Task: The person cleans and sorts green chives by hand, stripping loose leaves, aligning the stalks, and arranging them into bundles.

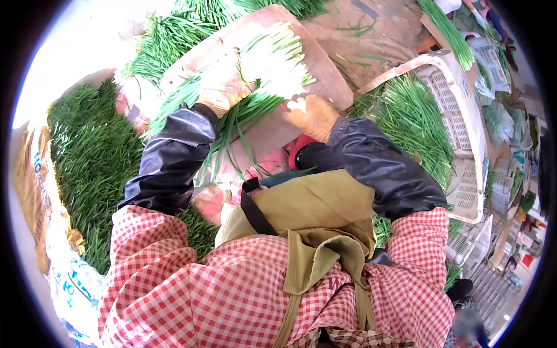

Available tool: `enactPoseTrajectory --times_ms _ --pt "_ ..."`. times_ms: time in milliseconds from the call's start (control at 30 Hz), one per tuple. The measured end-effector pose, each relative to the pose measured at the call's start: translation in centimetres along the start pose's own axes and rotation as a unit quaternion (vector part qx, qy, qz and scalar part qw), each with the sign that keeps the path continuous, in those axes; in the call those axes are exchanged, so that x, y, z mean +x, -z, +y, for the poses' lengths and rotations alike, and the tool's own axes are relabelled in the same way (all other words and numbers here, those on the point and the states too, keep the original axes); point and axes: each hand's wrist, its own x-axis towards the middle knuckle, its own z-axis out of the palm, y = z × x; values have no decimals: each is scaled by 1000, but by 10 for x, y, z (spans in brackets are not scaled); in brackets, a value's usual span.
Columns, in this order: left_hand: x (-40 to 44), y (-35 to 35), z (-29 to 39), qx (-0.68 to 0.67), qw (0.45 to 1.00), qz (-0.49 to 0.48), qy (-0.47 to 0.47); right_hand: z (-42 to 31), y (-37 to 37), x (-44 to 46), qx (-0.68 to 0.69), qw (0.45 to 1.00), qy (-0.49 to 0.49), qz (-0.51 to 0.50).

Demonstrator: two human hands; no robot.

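Observation:
My left hand [225, 84], in a tan glove, is closed round a bunch of long green stalks [258, 110] with pale cut ends. The bunch lies on a pinkish board [325, 64] in front of me, its white ends fanned toward the upper right. Beside those ends, at the board's lower right, my right hand [310, 116] has its gloved fingers bent. Something small and red shows at its fingertips, too small to name. Loose green leaves hang over the board's near edge.
A large sack [87, 168] of green leaves stands at the left. On the right is a white plastic crate [458, 116] holding more greens [412, 119]. Further bundles [174, 43] lie beyond the board. Crates, bags and part of a person [469, 325] appear at the far right.

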Motion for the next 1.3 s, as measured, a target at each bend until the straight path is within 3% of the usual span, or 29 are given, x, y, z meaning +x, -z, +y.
enactPoseTrajectory --times_ms 67,100,133,167,200,233,267,367,467,633,700,867,967,1000,1067,1100,1133,1167,1200,1267,1300 --pt "5 1 -4 -29 999 -4 -18 -9 3 4 206 954 -144 160" --pt "6 0 -11 -43 999 -3 -10 -12 4 16 325 879 -313 151" --pt "7 0 -11 -43 999 -1 -13 -7 14 23 323 879 -315 153" --pt "7 -2 -11 -36 999 -3 -2 1 27 30 486 764 -391 163" --pt "5 -4 -9 -29 1000 -7 9 9 32 36 627 614 -450 167" --pt "3 4 -2 -17 999 -39 32 15 32 44 691 536 -450 179" --pt "0 2 1 -14 999 -40 29 14 30 48 692 533 -450 182" --pt "-3 -5 3 20 1000 18 -6 20 16 61 761 406 -437 256" --pt "-5 -9 0 -40 999 20 -20 25 8 56 767 429 -398 264" --pt "-14 14 18 13 999 31 -35 27 10 54 807 373 -394 233" --pt "-17 19 23 25 999 23 -32 25 17 57 749 365 -481 273" --pt "-22 22 31 51 998 0 -23 35 4 52 723 352 -490 335" --pt "-17 5 23 54 998 20 -12 40 17 38 694 466 -495 238" --pt "-14 -2 16 50 999 18 -12 38 23 31 692 465 -499 236" --pt "-11 -8 7 -6 998 32 -47 39 32 16 583 533 -561 247" --pt "-9 -8 5 -27 999 7 -37 50 15 0 346 753 -526 192" --pt "-8 -8 5 -30 999 6 -34 48 14 -6 345 755 -525 188" --pt "-6 -8 4 -23 999 5 -40 40 17 -14 179 899 -360 173" --pt "-5 -8 4 -15 999 5 -47 33 19 -19 0 975 -168 148" --pt "-6 -16 2 -10 998 21 -54 16 10 -15 -113 992 -57 16" --pt "-6 -19 0 -2 997 37 -62 9 11 -15 -76 996 -34 -12"
